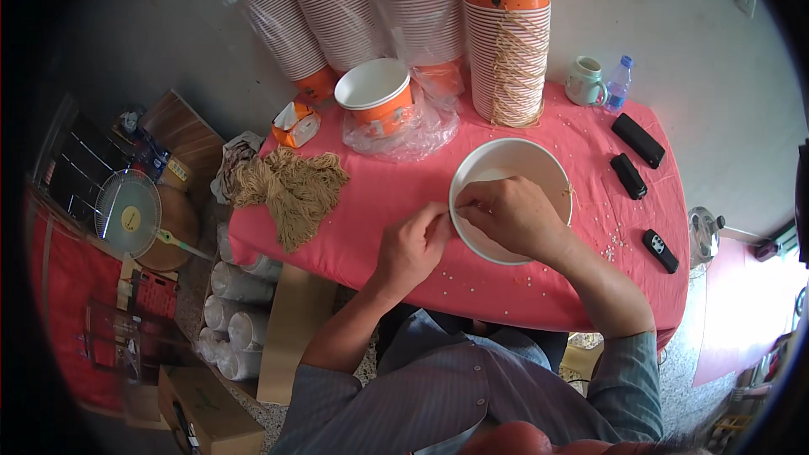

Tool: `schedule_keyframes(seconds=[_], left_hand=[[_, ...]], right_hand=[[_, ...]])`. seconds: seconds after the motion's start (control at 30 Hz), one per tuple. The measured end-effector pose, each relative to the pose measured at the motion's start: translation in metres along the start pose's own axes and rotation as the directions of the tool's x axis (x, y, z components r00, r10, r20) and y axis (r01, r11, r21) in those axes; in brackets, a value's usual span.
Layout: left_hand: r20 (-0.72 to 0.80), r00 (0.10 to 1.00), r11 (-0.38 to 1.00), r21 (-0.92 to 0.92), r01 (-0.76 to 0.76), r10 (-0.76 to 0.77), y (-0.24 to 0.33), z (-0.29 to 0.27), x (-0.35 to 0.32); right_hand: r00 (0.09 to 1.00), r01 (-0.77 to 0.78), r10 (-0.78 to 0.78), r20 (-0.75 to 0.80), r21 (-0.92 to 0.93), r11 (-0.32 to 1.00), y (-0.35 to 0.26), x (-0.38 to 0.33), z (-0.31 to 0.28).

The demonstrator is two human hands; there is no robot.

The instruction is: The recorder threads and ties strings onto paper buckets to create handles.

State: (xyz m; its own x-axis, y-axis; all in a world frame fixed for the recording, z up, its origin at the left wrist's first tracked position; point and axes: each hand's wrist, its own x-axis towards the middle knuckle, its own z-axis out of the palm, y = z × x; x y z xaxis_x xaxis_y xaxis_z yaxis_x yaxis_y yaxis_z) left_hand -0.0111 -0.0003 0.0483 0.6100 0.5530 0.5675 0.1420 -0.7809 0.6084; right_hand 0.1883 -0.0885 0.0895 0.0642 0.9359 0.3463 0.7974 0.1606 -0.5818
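Observation:
A large white paper bucket [554,170] stands before me on the pink-covered table, its open mouth toward me. My right hand [516,212] reaches over the mouth, fingers pinched together at the inner side of the left rim. Just outside that same rim, my left hand [413,244] is closed, thumb and forefinger pressed together close to the bucket wall. Whatever lies between the fingertips is hidden or too small to name. A bit of tan cord shows at the bucket's right rim. To the left lies a bundle of tan cords [291,190].
Behind stand a tall bucket stack [506,59] draped with cords, plastic-wrapped stacks [333,13] and an orange-and-white bucket [375,88]. A mug [585,82], a water bottle [619,84] and black objects [638,141] sit on the right. White bits dot the tablecloth [388,190].

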Motion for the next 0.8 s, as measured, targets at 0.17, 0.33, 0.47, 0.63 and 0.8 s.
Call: schedule_keyframes(seconds=[0.17,0.33,0.47,0.63,0.8], left_hand=[[-0.138,0.98,0.988,-0.087,0.129,-0.141,-0.016,-0.008,0.005],[-0.293,0.94,0.983,-0.108,0.147,-0.172,-0.027,-0.036,0.012],[-0.184,0.97,0.983,0.123,-0.138,0.159,0.007,-0.047,0.034],[-0.036,0.931,0.927,0.107,-0.359,0.364,0.039,-0.037,0.056],[-0.033,0.997,0.96,-0.268,-0.076,0.07,0.037,-0.026,0.048]], right_hand=[[1.0,-0.014,0.012,-0.018,-0.076,0.997,0.009,0.001,-0.007],[0.995,0.036,-0.04,-0.096,-0.044,0.998,0.011,0.004,-0.021],[0.997,0.043,-0.035,-0.07,0.108,0.993,0.002,0.006,-0.026],[1.0,0.012,-0.018,0.019,0.281,0.96,-0.012,0.001,-0.028],[0.991,-0.133,0.096,0.093,0.62,0.773,-0.006,0.004,-0.027]])
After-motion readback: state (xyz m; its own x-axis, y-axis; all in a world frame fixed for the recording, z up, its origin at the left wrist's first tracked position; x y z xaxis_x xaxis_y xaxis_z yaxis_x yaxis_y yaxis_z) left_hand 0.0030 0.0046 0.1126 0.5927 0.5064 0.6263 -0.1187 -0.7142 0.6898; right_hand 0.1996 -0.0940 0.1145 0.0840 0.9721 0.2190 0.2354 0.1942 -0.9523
